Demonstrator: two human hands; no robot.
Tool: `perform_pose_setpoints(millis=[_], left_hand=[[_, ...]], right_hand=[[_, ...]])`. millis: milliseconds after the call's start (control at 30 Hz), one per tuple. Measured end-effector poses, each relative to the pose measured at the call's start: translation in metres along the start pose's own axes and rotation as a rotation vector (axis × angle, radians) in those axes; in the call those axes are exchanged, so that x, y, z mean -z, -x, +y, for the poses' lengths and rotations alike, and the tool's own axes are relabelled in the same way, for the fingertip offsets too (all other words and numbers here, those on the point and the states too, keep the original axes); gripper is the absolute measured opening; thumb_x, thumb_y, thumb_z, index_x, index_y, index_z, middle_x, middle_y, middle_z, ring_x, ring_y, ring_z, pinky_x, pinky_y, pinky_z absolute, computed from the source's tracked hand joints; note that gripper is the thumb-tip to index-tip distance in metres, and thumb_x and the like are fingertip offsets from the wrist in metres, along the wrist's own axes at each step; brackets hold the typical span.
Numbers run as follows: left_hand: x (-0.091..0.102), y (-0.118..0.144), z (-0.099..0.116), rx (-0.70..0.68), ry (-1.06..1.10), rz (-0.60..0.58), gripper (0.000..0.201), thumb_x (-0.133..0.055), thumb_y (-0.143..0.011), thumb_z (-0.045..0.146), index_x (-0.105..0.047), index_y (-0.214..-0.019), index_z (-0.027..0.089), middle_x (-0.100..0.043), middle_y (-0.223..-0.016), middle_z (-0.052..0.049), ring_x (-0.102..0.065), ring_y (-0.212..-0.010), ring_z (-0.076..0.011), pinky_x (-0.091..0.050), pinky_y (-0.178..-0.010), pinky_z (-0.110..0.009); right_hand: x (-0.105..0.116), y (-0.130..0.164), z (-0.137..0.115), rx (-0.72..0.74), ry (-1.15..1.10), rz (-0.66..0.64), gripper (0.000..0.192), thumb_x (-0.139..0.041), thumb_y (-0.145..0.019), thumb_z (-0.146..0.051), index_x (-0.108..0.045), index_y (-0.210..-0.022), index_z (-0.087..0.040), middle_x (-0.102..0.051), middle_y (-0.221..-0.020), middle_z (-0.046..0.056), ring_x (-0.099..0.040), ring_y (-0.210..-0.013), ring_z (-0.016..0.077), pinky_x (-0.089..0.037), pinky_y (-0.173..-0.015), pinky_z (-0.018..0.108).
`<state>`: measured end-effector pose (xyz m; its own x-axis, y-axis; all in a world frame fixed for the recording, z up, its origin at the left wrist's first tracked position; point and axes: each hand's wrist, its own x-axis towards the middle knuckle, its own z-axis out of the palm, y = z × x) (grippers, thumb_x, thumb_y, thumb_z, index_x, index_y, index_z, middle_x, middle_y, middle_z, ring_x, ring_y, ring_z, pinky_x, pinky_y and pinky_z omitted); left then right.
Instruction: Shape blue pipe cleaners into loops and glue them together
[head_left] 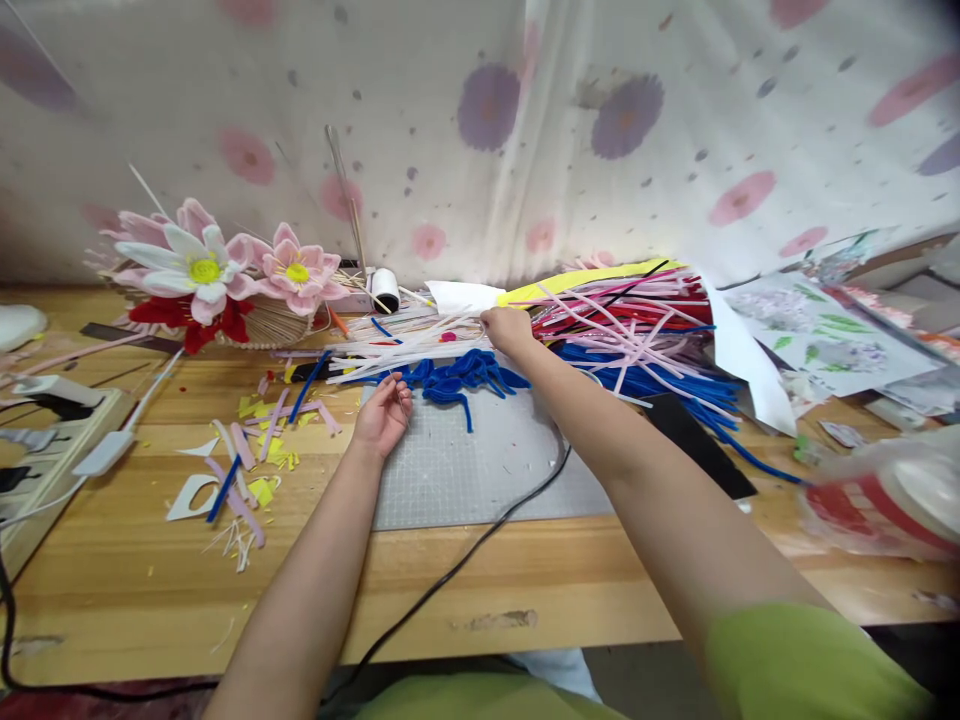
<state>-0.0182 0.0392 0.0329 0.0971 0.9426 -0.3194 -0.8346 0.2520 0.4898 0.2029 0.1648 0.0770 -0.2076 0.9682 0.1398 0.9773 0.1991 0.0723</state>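
My right hand [508,330] reaches far across the table and rests on a spread of white pipe cleaners [405,345]; its fingers curl at their ends, and I cannot tell if they grip any. My left hand [384,415] lies palm up on the grey cutting mat [480,460], fingers loosely apart and empty. A heap of bent blue pipe cleaners [457,378] lies just right of my left hand. Behind my right hand, a big pile of red, pink and blue pipe cleaners [637,330] stretches to the right.
Pink and white pipe-cleaner flowers [217,270] stand at the back left. Cut scraps [247,460] litter the wood left of the mat. A black cable [465,555] crosses the mat. A power strip [52,430] sits far left; printed sheets [817,335] and a plastic bag [885,500] lie at right.
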Motion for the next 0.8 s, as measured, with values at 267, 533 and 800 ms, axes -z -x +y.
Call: perform_pose_setpoints(millis=[267, 533, 800], left_hand=[[0.001, 0.0, -0.003, -0.028, -0.043, -0.026, 0.019, -0.04, -0.083, 0.004, -0.057, -0.082, 0.013, -0.052, -0.062, 0.001, -0.052, -0.054, -0.0036, -0.044, -0.049, -0.011], [-0.001, 0.001, -0.006, -0.082, -0.114, 0.064, 0.019, -0.04, -0.085, 0.005, -0.058, -0.083, 0.014, -0.06, -0.064, 0.0, -0.061, -0.062, -0.0057, -0.052, -0.07, -0.02], [-0.002, 0.004, -0.021, -0.091, -0.275, -0.002, 0.021, -0.036, -0.087, 0.008, -0.056, -0.08, 0.011, -0.065, -0.072, -0.006, -0.067, -0.078, -0.0155, -0.048, -0.089, -0.04]], right_hand=[[0.025, -0.007, 0.004, -0.017, 0.033, 0.045, 0.029, -0.043, -0.08, -0.014, -0.066, -0.097, -0.018, -0.066, -0.1, 0.013, -0.06, -0.095, 0.0239, -0.043, -0.073, 0.031], [0.067, -0.026, 0.014, -0.098, -0.017, -0.215, 0.014, -0.072, -0.061, -0.017, -0.067, -0.072, -0.01, -0.066, -0.076, 0.015, -0.062, -0.09, 0.0306, -0.047, -0.074, 0.04], [0.061, 0.071, 0.001, 0.0, -1.219, -0.549, 0.021, -0.067, -0.068, -0.031, -0.053, -0.071, -0.017, -0.066, -0.068, 0.005, -0.063, -0.064, 0.0158, -0.05, -0.056, 0.028]])
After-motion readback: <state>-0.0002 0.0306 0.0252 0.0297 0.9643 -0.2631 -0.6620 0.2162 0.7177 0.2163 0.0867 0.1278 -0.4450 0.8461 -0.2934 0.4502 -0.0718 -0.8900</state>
